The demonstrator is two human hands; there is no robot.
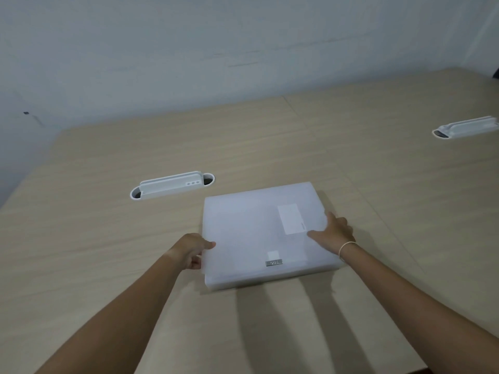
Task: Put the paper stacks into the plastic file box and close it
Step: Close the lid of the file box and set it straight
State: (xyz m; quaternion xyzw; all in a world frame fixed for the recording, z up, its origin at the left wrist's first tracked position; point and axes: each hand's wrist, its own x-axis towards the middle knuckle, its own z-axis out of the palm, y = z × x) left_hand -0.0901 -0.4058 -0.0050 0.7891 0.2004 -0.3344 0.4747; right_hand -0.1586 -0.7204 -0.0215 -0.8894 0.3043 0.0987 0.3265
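A flat translucent white plastic file box (251, 233) lies on the wooden table, lid down, with a small metal clasp (273, 262) at its near edge and a white label (291, 218) on top. Faint paper shapes show through the lid. My left hand (192, 251) grips the box's left edge, thumb on top and fingers curled under the side. My right hand (333, 232) holds the right edge with fingers spread over the lid. No loose paper stacks are in view.
A white cable grommet cover (172, 185) sits in the table just behind and left of the box. A second grommet cover (465, 127) is at the far right. A pale wall (216, 44) runs along the table's far edge.
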